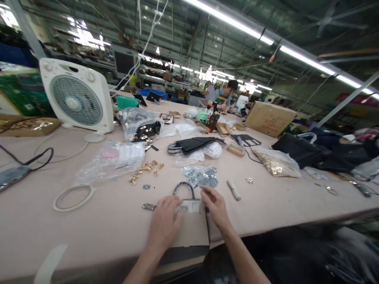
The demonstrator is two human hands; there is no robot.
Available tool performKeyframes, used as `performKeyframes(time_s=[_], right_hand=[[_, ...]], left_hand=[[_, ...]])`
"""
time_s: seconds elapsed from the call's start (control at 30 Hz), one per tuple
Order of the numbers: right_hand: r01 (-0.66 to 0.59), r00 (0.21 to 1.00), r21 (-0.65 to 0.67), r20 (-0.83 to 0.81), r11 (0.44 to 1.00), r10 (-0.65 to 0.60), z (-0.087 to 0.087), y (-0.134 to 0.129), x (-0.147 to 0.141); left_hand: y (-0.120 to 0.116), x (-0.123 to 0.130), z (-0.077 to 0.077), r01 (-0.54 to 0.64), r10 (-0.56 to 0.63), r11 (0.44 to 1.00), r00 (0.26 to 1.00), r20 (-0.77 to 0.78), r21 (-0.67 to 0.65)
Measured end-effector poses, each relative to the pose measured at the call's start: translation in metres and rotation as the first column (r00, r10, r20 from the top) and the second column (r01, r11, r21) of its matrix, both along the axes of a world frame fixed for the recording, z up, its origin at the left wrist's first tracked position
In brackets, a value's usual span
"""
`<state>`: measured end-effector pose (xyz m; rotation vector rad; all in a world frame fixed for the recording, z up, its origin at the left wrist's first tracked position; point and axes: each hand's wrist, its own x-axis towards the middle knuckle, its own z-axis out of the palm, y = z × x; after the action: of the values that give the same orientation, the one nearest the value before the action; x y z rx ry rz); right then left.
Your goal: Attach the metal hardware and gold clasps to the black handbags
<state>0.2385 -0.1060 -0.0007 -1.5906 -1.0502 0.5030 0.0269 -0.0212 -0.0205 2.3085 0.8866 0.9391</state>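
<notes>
A flat grey-beige panel with dark edges (191, 230) lies at the table's front edge, with a dark curved handle (184, 184) at its far end. My left hand (166, 221) rests on the panel's left side, its fingers spread and flat near the top edge. At the upper right corner, my right hand (214, 203) has its thumb and index finger pinched together; what is between them is too small to make out. Just beyond lies a pile of small grey metal plates (203, 175). A dark metal tool (149, 206) sits beside my left hand.
Gold hardware pieces (148, 167), a tape roll (74, 198) and a white fan (75, 94) are on the left. A wrapped stick (233, 190) and a bag of gold parts (276, 162) are on the right. Black straps (195, 145) lie ahead; a person (225, 96) works farther back.
</notes>
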Motion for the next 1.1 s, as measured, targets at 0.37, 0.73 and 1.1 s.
performKeyframes(time_s=[0.37, 0.73, 1.1], right_hand=[[0.247, 0.931, 0.035, 0.269, 0.968, -0.247, -0.024, 0.016, 0.081], [0.008, 0.875, -0.081, 0.484, 0.997, 0.032, -0.025, 0.092, 0.069], [0.074, 0.857, -0.21, 0.513, 0.975, 0.046, -0.03, 0.108, 0.086]], left_hand=[[-0.004, -0.002, 0.009, -0.012, 0.013, 1.0, 1.0, 0.025, -0.027], [-0.008, -0.003, 0.016, -0.026, 0.027, 0.999, 0.999, 0.045, -0.027], [-0.012, -0.005, 0.021, -0.036, 0.044, 0.996, 0.995, 0.094, -0.086]])
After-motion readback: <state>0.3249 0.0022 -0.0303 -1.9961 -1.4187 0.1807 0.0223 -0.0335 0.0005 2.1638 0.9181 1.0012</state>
